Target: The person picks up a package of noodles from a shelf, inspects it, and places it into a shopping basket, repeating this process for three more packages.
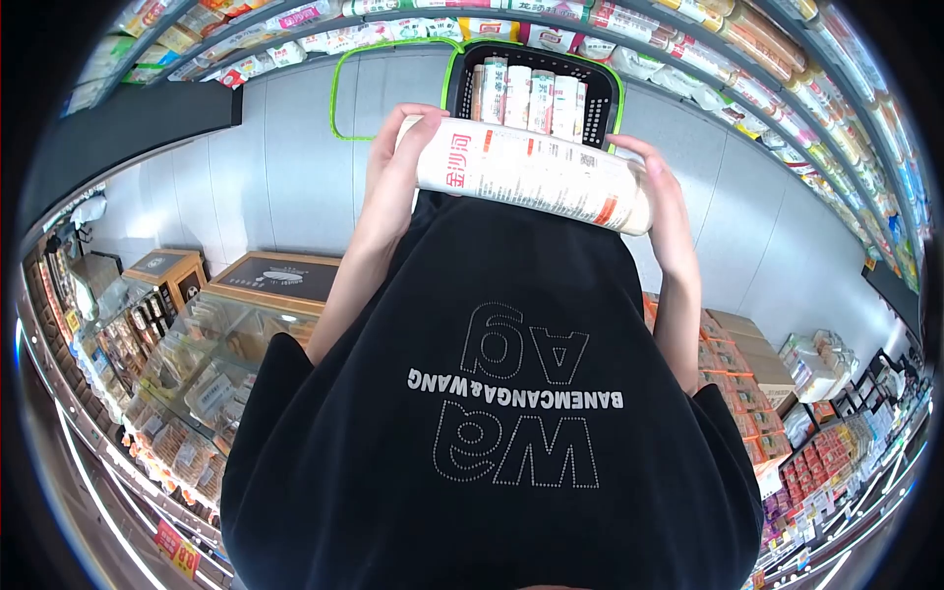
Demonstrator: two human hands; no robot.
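A long, white, roll-shaped pack of dried noodles (536, 175) with red lettering and small print lies crosswise in front of my chest, tilted down to the right. My left hand (401, 147) grips its left end, thumb on the near face. Around the right end, the fingers of my right hand (667, 202) are curled. Just beyond the pack, a black shopping basket (617, 87) with a green rim stands on the floor, and several similar packs (541, 98) lie side by side in it. The pack in my hands hides the basket's near edge.
The basket's green handle (336, 93) is folded out to the left over the grey tiled floor (285, 187). Curved by the lens, shelves of packaged goods (688, 54) run along the far side. Behind me are a glass display case (211, 364) and stacked boxes (733, 379).
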